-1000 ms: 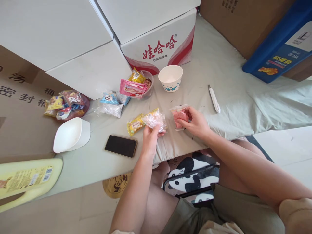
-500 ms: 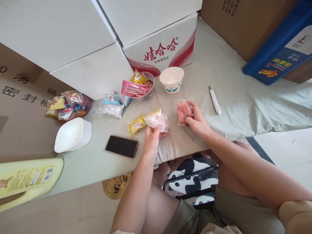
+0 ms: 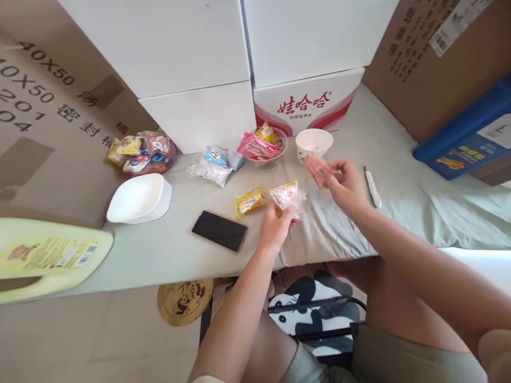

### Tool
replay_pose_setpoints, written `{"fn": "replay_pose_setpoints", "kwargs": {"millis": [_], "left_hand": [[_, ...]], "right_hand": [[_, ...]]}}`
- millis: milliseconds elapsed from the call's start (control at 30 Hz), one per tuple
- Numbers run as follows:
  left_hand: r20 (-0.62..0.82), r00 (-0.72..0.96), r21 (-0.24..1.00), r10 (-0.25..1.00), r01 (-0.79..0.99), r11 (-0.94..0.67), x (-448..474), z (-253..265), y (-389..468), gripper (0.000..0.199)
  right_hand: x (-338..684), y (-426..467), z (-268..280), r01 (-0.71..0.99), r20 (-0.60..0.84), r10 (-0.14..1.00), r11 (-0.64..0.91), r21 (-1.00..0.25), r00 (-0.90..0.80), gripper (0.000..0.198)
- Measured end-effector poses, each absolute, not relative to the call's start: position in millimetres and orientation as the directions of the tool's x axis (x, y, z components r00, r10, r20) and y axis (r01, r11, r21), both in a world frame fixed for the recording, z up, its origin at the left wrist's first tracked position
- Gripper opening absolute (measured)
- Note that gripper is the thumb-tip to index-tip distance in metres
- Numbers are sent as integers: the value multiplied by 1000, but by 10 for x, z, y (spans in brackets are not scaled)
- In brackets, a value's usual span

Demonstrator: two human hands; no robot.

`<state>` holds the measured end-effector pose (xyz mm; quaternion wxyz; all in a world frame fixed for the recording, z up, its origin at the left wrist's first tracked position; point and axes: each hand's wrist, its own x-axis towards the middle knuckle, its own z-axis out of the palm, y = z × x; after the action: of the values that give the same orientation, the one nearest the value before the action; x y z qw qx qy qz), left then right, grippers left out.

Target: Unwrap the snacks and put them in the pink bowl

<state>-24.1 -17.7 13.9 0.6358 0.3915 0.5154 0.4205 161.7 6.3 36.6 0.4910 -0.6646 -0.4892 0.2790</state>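
My left hand is closed on a crinkled clear plastic wrapper, close above the cloth. A yellow snack packet shows behind that wrapper; whether the hand grips it too I cannot tell. Pinched in my right hand is a pink snack packet with clear edges. It is raised just in front of the white paper bowl and overlaps its lower rim in view. Another yellow snack packet lies left of my left hand.
A clear bowl of snacks, loose packets and a phone lie leftward. Farther left are a white bowl and a pale yellow jug. A white utility knife lies right. Boxes stand behind.
My right hand has lifted the pink packet from the cloth toward the paper bowl. My left hand keeps hold of the clear wrapper. The camera view has shifted.
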Motion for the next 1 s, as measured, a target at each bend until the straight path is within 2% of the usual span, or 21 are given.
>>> {"fn": "replay_pose_setpoints", "kwargs": {"millis": [100,200,300,367,467,567,633,667,733,800,833,933,1000], "left_hand": [[-342,123,925,931,-127,357,-302,195,-184,28],[-335,110,927,936,-136,348,-358,219,-171,23],[-318,118,931,941,-149,333,-392,181,-154,20],[-303,143,936,942,-138,323,-401,136,-156,19],[-289,176,941,941,-127,312,-401,94,-176,17],[-300,184,931,936,-156,329,-393,120,-191,19],[-323,194,918,926,-175,357,-383,165,-189,22],[-339,203,910,919,-179,375,-377,190,-187,24],[-357,225,899,907,-180,399,-363,233,-188,28],[-344,276,898,898,-183,400,-344,261,-201,36],[-330,326,897,886,-184,402,-333,269,-213,41],[-284,515,890,809,-172,422,-296,267,-255,59],[-266,594,895,759,-142,424,-273,251,-278,65]], "right_hand": [[1448,710,655,636,273,916,27,-771,292,26],[1291,1350,774,826,398,905,104,-554,153,25],[1175,1744,723,926,250,967,55,-374,43,22],[1135,1845,671,941,169,986,45,-335,13,23],[1131,1785,677,947,176,984,58,-316,-1,35],[1172,1459,775,932,306,952,95,-351,17,43],[1210,1095,822,866,393,919,185,-464,15,33],[1231,886,825,816,381,925,219,-536,2,28],[1273,472,783,724,307,946,280,-630,-99,27],[1316,145,697,663,260,940,340,-667,-221,34],[1340,33,651,653,242,943,332,-680,-228,37],[1449,-115,564,572,128,984,175,-801,-123,47],[1553,-136,566,436,-48,990,15,-900,-135,48]]}}
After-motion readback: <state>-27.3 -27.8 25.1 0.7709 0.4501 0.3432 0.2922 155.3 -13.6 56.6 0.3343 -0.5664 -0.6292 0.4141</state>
